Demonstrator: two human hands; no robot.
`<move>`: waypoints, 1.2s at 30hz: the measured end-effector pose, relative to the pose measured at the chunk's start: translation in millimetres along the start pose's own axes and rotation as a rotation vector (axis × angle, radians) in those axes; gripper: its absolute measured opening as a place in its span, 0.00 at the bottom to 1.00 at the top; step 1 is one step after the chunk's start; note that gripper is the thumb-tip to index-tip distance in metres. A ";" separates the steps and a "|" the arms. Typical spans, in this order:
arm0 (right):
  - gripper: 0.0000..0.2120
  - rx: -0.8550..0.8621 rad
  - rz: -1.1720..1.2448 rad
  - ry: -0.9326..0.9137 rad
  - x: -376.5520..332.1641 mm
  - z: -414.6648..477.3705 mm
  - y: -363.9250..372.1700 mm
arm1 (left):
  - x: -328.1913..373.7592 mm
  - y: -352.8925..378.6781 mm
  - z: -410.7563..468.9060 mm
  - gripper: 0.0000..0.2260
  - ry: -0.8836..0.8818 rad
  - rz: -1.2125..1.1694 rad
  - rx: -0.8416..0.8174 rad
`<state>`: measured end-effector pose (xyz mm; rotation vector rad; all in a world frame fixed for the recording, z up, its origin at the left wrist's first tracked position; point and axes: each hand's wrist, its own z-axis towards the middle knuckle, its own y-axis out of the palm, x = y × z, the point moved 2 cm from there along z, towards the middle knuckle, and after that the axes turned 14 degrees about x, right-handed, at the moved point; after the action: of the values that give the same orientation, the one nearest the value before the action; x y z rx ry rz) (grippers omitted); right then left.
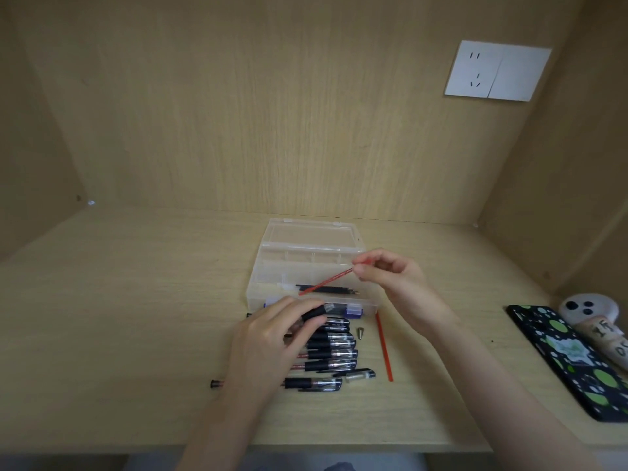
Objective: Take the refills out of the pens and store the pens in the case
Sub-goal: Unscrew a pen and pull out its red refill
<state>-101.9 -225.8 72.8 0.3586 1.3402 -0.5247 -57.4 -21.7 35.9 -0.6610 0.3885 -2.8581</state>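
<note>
My left hand [272, 338] grips a black pen barrel [314, 312] just in front of the clear plastic case [268, 266]. My right hand [390, 277] pinches the end of a red refill [326, 283], which slants down to the left over the case. The case lies open with its lid tipped back; dark refills or pens [326, 289] lie inside it. A row of several black pens [331, 351] lies on the desk under and to the right of my left hand. Another red refill [384, 348] lies on the desk to the right of the pens.
A small metal pen tip [361, 333] and a loose pen cap [360, 374] lie beside the pens. A phone in a black, green-dotted case [574, 362] and a white toy [594, 311] sit at the right. Wooden walls enclose the desk; a wall socket [498, 71] is up right.
</note>
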 end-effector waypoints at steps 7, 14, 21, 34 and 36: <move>0.09 0.266 0.513 0.088 23.6 -27.4 -19.6 | -0.6 -0.2 -0.6 0.11 -0.022 0.030 0.002; 0.04 0.355 0.654 0.165 31.1 -46.8 -10.2 | 0.1 -0.8 -0.5 0.12 -0.014 0.031 0.000; 0.04 0.341 0.638 0.177 28.9 -49.8 -8.5 | -0.3 -0.6 -1.0 0.11 -0.019 0.013 -0.010; 0.21 0.313 0.582 0.126 27.5 -51.6 -13.3 | 0.1 -1.1 -0.3 0.11 0.021 0.023 -0.013; 0.22 0.324 0.543 0.109 27.2 -51.2 -13.8 | -1.4 -1.3 -0.9 0.11 0.038 0.041 -0.009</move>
<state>-147.8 -214.2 36.5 0.9961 1.1944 -0.2635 -56.7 -20.0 34.9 -0.5940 0.4165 -2.8358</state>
